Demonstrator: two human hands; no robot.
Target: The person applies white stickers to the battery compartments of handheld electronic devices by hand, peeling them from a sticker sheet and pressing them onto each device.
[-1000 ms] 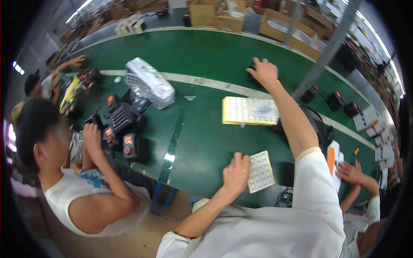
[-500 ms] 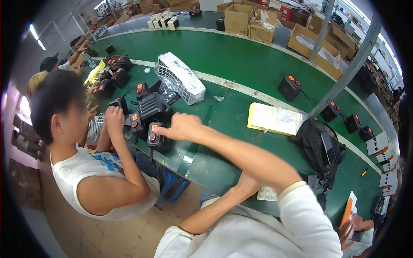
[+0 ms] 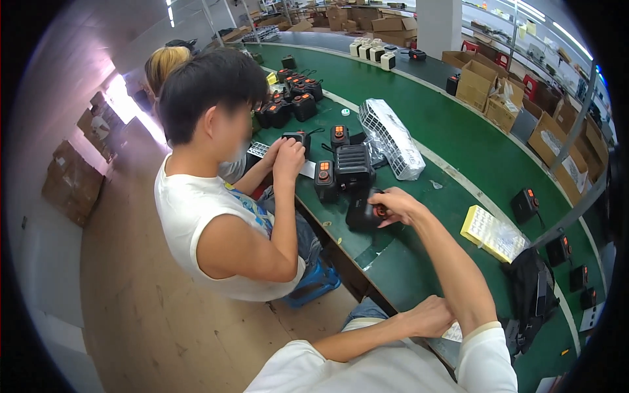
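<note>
A black unit (image 3: 364, 215) near the table's (image 3: 458, 131) front edge is being gripped by the right hand (image 3: 395, 204); a white sheet (image 3: 454, 332) is being pinned under the left hand (image 3: 429, 317), its grip unclear.

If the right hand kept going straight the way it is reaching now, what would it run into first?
The right hand already grips a black device with an orange button on the green table. Pointing left and away, it would probably meet next the black finned block just beyond, though depth is uncertain.
</note>
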